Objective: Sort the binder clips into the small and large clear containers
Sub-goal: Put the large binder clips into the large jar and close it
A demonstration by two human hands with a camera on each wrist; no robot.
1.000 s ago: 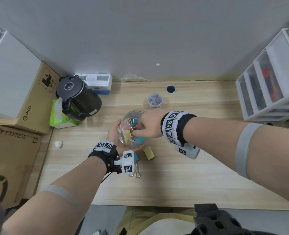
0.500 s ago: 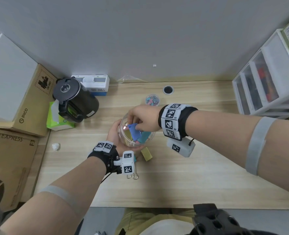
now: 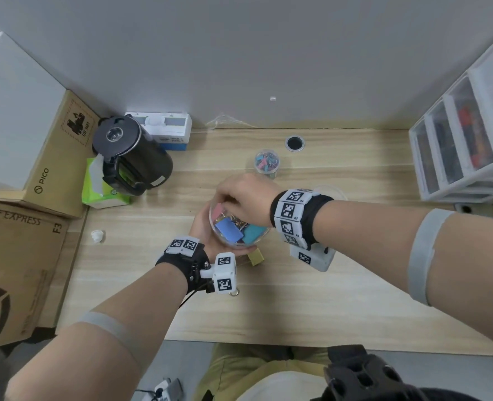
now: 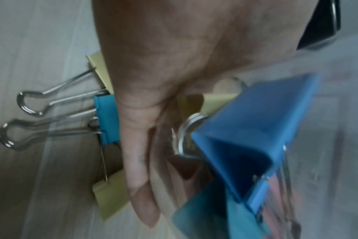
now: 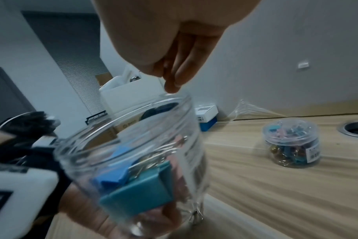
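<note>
My left hand [image 3: 207, 235] grips the large clear jar [image 3: 265, 234], tilted just above the desk. Inside lie a blue clip [image 3: 229, 230], a teal clip [image 3: 252, 233] and a pink clip [image 3: 217, 211]; the right wrist view shows the jar [image 5: 133, 122], the blue clip [image 5: 112, 171] and the teal clip [image 5: 137, 197]. My right hand [image 3: 239, 195] hovers over the jar mouth, its fingertips [image 5: 172, 84] bunched and holding nothing. A yellow clip [image 3: 255, 257] lies on the desk beside the jar. More large clips [image 4: 106, 119] lie under my left hand. The small lidded container [image 3: 266, 163] of small clips stands behind.
A black kettle [image 3: 129, 157] and green tissue pack [image 3: 100, 192] stand at the left, with cardboard boxes [image 3: 22, 256] beyond the desk edge. A white drawer unit [image 3: 465, 146] fills the right. A cable hole [image 3: 294, 143] sits at the back, a small white cap [image 3: 97, 235] at the left.
The blue clip that my right hand pinched over the jar now lies inside it. My right hand has let go and stays just above the mouth.
</note>
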